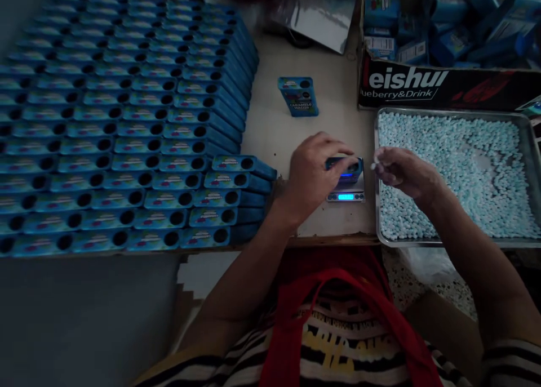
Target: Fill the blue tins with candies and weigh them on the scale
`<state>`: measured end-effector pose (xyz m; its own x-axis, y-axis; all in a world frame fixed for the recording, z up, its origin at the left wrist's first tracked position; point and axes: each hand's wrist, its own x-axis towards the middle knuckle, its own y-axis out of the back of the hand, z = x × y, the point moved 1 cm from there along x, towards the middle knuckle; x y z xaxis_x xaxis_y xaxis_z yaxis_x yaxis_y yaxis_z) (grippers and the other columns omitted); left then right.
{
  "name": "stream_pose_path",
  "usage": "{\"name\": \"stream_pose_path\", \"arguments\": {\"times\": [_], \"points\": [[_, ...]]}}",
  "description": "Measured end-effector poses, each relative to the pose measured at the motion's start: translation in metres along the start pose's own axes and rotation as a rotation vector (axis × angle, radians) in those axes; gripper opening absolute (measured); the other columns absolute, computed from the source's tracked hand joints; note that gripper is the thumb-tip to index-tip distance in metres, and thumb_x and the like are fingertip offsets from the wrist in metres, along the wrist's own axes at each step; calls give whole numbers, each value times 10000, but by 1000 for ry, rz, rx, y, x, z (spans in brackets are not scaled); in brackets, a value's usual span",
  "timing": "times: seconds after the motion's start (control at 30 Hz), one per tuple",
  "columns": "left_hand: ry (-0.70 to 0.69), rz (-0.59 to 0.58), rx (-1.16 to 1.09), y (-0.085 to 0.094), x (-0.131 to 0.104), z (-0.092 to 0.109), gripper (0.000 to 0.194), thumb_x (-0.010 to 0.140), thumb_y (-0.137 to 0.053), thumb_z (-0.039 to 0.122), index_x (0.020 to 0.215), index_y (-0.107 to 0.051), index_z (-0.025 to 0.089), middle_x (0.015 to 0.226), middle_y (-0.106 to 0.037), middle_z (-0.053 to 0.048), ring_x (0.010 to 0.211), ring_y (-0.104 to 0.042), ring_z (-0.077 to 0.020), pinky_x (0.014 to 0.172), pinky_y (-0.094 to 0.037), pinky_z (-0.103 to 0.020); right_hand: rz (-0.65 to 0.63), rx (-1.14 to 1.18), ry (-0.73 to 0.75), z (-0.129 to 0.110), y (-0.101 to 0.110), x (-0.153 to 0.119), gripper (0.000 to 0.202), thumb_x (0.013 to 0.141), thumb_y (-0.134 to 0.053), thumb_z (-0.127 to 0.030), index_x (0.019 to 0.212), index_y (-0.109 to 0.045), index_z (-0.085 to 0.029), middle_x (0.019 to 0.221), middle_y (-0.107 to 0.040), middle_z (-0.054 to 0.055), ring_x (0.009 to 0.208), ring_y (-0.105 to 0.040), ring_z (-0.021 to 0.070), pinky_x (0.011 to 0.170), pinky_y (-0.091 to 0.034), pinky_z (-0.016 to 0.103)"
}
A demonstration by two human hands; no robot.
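Note:
My left hand (319, 170) has its fingers closed around the top of a small blue candy box (351, 176), which stands on a digital scale (357, 191) with a lit blue display. Part of the box is hidden behind the fingers. To the right, my right hand (399, 173) is over the left edge of a metal tray (377, 207), thumb and fingers pinched on a small pale candy (373, 165). Many more pale blue and white candies (460, 173) lie spread in the tray. Another blue box (298, 97) stands upright behind the scale.
Rows of blue boxes (139, 128) with dark round holes fill the table's left side. A black carton (439, 88) holding jumbled blue boxes stands behind the tray. A whitish sheet (323, 21) lies at the back. The table's front edge (333, 240) runs close to my body.

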<state>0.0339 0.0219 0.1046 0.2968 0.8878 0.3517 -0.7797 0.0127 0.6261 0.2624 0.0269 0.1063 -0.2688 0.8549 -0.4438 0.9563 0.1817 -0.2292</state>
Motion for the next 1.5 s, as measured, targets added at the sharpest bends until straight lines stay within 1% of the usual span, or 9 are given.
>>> {"name": "stream_pose_path", "arguments": {"times": [0.2, 0.33, 0.43, 0.6, 0.73, 1.03, 1.2, 1.37, 1.5], "points": [[37, 43, 183, 91, -38, -5, 91, 1024, -789, 416, 1036, -818, 330, 1134, -814, -9, 1120, -758, -287, 1020, -620, -474, 107, -492, 259, -7, -24, 16, 99, 717, -790, -248, 774, -733, -191, 648, -615, -10, 594, -497, 116, 527, -325, 255], [109, -74, 199, 121, -39, -33, 175, 981, -811, 488, 1039, -832, 325, 1146, -810, -3, 1128, -740, -328, 961, -616, -446, 92, -458, 255, -11, -21, 14, 135, 723, -811, -289, 783, -752, -184, 669, -620, -2, 611, -484, 113, 542, -328, 262], [54, -147, 203, 114, -21, -47, 205, 977, -789, 510, 1011, -838, 314, 1126, -818, -28, 1065, -742, -316, 977, -603, -452, 108, -170, 195, -12, -12, 8, 210, 699, -839, -343, 761, -696, -202, 638, -546, -30, 575, -415, 91, 519, -283, 253], [-136, -349, 189, 71, 12, -44, 166, 988, -752, 408, 1022, -845, 274, 1091, -810, -77, 1080, -743, -300, 1031, -579, -455, 182, 66, 125, -1, 4, -1, 305, 602, -811, -334, 810, -610, -236, 828, -677, 11, 597, -431, 94, 477, -261, 243], [-191, -456, 158, 43, 23, -42, 75, 925, -827, 300, 977, -846, 249, 1046, -771, -66, 1045, -715, -280, 1020, -567, -432, 193, 39, 50, 14, 5, -7, 349, 621, -871, -351, 844, -636, -220, 778, -622, -27, 592, -444, 74, 505, -287, 219], [-48, -415, 48, 33, 34, -35, 96, 902, -855, 318, 912, -826, 228, 1064, -702, -48, 1026, -670, -247, 980, -560, -392, 222, 34, 122, 20, 2, -7, 384, 641, -935, -421, 797, -654, -210, 669, -529, -56, 579, -375, 72, 537, -230, 232], [-141, -433, 109, 11, 47, -16, 162, 873, -867, 291, 1012, -839, 214, 1116, -727, -73, 1124, -681, -285, 1014, -548, -419, 125, -235, 248, 14, -2, -6, 357, 780, -860, -485, 936, -704, -203, 677, -508, -66, 584, -372, 96, 562, -265, 263], [-107, -343, 191, 45, 61, -36, 245, 946, -804, 364, 1136, -805, 210, 1162, -760, -75, 1114, -712, -275, 1020, -567, -423, 114, -938, 374, 10, -8, -5, 565, 828, -847, -321, 1369, -725, -211, 749, -600, -35, 680, -525, 163, 656, -361, 286], [-53, -280, 341, 82, 102, -81, 325, 921, -834, 376, 1187, -780, 196, 1222, -754, -107, 1169, -712, -307, 1083, -554, -464, 118, -1307, 328, 16, -19, 19, 334, 864, -874, -380, 1126, -768, -202, 759, -663, 17, 694, -575, 197, 652, -296, 304]]}}
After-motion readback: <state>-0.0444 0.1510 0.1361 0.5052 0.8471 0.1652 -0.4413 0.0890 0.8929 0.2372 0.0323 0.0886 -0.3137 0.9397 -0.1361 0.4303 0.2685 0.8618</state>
